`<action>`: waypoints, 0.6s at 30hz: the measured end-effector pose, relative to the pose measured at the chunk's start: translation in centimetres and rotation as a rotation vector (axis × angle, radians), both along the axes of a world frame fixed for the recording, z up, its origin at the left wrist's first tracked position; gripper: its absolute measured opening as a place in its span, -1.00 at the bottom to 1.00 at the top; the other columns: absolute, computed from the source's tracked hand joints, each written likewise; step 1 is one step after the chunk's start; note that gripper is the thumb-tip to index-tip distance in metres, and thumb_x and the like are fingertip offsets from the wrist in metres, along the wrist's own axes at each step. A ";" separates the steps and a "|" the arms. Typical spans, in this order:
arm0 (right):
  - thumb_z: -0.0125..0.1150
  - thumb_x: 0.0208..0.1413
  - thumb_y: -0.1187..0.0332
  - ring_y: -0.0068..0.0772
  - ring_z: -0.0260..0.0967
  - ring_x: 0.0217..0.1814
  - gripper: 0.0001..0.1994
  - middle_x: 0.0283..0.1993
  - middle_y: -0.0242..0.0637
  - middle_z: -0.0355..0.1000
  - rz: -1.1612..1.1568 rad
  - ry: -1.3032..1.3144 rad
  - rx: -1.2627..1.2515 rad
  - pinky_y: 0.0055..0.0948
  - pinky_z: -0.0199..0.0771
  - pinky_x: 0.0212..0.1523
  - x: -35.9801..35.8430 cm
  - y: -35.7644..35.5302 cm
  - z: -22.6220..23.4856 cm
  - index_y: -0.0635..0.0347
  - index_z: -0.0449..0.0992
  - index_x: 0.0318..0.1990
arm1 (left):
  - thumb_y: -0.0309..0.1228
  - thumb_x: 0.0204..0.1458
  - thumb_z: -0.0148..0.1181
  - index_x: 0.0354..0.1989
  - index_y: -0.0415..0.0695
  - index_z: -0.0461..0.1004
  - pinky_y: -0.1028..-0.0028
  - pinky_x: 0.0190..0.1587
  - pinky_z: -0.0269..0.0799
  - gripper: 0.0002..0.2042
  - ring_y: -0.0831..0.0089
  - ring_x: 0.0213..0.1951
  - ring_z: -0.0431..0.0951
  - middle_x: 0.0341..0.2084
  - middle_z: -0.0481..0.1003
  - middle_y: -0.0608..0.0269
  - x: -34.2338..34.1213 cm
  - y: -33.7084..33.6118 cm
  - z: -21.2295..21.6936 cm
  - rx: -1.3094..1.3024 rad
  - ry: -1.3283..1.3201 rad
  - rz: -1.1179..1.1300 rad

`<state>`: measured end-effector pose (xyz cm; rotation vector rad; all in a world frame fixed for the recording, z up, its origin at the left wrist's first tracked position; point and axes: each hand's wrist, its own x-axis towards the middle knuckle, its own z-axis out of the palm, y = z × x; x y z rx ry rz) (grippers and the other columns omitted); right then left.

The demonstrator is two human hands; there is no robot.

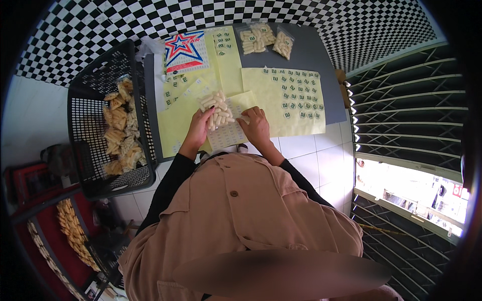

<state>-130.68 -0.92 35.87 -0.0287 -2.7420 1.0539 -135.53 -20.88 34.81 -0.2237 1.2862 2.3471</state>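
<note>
My left hand (199, 126) grips a clear bag of pale stick snacks (217, 111) by its left side, with the thumb on top. Just to the right of the bag, my right hand (256, 125) is closed, thumb and fingertips drawn together over a sticker sheet. Whatever is between those fingertips is too small to make out. Under both hands lies the pale yellow sticker sheet (226, 138) with rows of small printed marks. A larger yellow sheet (261, 95) to the right carries several round clear stickers with dark green print.
Filled snack bags (256, 37) lie at the table's far edge, near a white, red and blue star-printed sheet (186, 52). Left of the grey table (331, 75) stands a black plastic basket (80, 130) holding bagged snacks. A folding metal gate (406, 110) is at the right.
</note>
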 end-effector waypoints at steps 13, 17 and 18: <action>0.34 -0.12 0.44 -0.12 0.38 -0.24 -0.90 -0.31 -0.23 0.43 -0.087 0.037 0.133 -0.22 0.42 -0.23 0.0 -0.8 -0.5 0.19 0.53 -0.43 | -0.39 0.17 0.10 0.01 -0.24 0.38 0.60 -0.23 0.37 -0.72 0.60 -0.23 0.48 -0.22 0.50 0.29 0.2 0.0 -0.1 -0.031 0.021 -0.062; 0.28 -0.11 0.44 -0.06 0.39 -0.27 -0.92 -0.32 -0.15 0.43 -0.143 -0.047 0.019 -0.17 0.43 -0.22 -0.4 -0.1 -1.3 0.22 0.52 -0.47 | -0.39 0.16 0.11 -0.01 -0.23 0.39 0.61 -0.23 0.36 -0.73 0.60 -0.25 0.48 -0.25 0.50 0.31 0.0 -0.2 -0.2 -0.056 0.045 -0.107; 0.28 -0.10 0.43 -0.06 0.39 -0.29 -0.92 -0.32 -0.14 0.43 -0.151 -0.062 -0.008 -0.17 0.44 -0.23 -0.6 0.0 -1.3 0.22 0.52 -0.47 | -0.39 0.15 0.12 -0.01 -0.23 0.40 0.61 -0.23 0.36 -0.73 0.60 -0.25 0.48 -0.25 0.50 0.31 0.0 -0.3 -0.3 -0.069 0.056 -0.117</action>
